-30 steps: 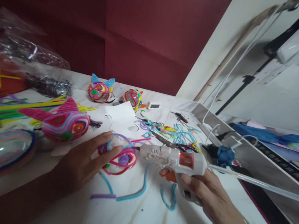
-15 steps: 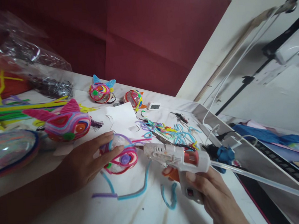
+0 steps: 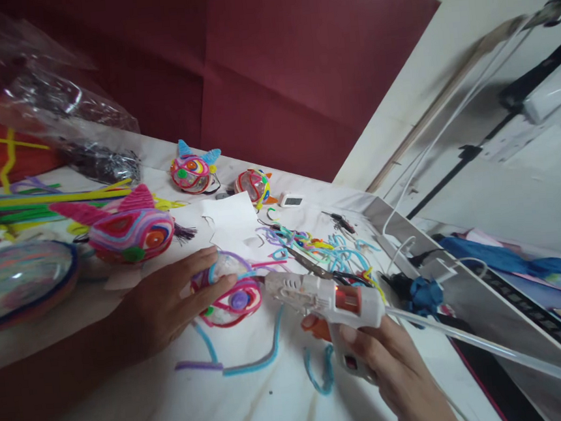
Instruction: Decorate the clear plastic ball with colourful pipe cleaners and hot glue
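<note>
My left hand [image 3: 170, 299] is closed over a clear ball decorated with pipe cleaners [image 3: 234, 303], its fingers resting on the top and side. The ball has pink loops, a purple pompom and a green one. In my right hand [image 3: 386, 358] is a white hot glue gun [image 3: 325, 298] with an orange trigger, a clear glue stick running out of its back. Its nozzle is at the right side of the ball; whether it touches is hard to tell. Blue and purple pipe cleaner [image 3: 252, 369] lies below the ball, and a curled blue piece [image 3: 325, 380] is under the gun.
A pink-eared decorated ball [image 3: 132, 233] and a clear bowl-shaped piece [image 3: 21, 279] stand at left. Two smaller decorated balls [image 3: 193, 172] are at the back. Pipe cleaner scraps [image 3: 323, 246], scissors [image 3: 309, 260] and a small white digital display [image 3: 292, 200] lie behind the gun.
The glue gun has shifted slightly left and its rear end has dipped a little. My left hand keeps its hold on the ball. The whole view has shifted slightly.
</note>
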The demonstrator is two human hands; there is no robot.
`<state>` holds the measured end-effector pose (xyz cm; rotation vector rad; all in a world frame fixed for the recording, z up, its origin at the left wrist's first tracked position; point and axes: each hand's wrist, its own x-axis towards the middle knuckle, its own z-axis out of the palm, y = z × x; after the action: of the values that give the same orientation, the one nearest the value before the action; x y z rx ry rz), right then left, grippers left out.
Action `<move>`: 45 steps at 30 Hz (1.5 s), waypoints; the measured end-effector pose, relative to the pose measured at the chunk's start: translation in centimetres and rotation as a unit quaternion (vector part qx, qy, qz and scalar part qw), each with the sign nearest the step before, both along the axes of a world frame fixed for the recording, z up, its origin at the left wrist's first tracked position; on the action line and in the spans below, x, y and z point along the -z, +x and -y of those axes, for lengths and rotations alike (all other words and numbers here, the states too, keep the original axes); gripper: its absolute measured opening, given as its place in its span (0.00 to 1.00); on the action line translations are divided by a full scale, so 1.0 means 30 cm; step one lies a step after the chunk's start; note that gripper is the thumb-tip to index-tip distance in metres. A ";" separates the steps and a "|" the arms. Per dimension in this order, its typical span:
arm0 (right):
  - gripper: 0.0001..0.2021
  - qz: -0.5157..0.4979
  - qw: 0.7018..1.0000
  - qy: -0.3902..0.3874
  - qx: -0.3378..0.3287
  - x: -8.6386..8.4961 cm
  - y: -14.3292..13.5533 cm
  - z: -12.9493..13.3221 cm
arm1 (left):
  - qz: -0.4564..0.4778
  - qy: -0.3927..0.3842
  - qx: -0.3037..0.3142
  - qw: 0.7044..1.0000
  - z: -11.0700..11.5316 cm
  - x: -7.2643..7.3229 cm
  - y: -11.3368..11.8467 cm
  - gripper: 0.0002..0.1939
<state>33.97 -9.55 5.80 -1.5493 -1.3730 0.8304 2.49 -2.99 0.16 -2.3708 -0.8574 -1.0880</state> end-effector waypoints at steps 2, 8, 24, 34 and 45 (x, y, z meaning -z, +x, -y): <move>0.23 -0.045 0.998 -0.050 -0.004 -0.012 0.001 0.002 | 0.002 -0.007 0.002 1.000 0.001 0.001 0.001 0.28; 0.24 -0.072 0.994 -0.061 -0.051 -0.018 -0.001 0.003 | 0.001 0.009 -0.003 1.000 0.007 -0.005 0.010 0.27; 0.24 -0.043 0.998 -0.040 -0.022 -0.035 -0.008 0.006 | 0.027 -0.011 -0.005 1.000 0.005 -0.002 0.009 0.26; 0.24 -0.039 0.998 -0.035 -0.032 -0.029 0.027 -0.017 | 0.012 -0.009 0.002 1.000 0.002 -0.008 0.007 0.27; 0.20 -0.085 0.993 0.007 -0.081 -0.050 0.030 -0.064 | 0.016 -0.012 0.006 1.000 -0.013 0.010 -0.002 0.26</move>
<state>34.87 -7.62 7.30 -1.3360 -1.3891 1.0257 2.45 -2.59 -0.13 -2.3880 -0.8719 -1.1291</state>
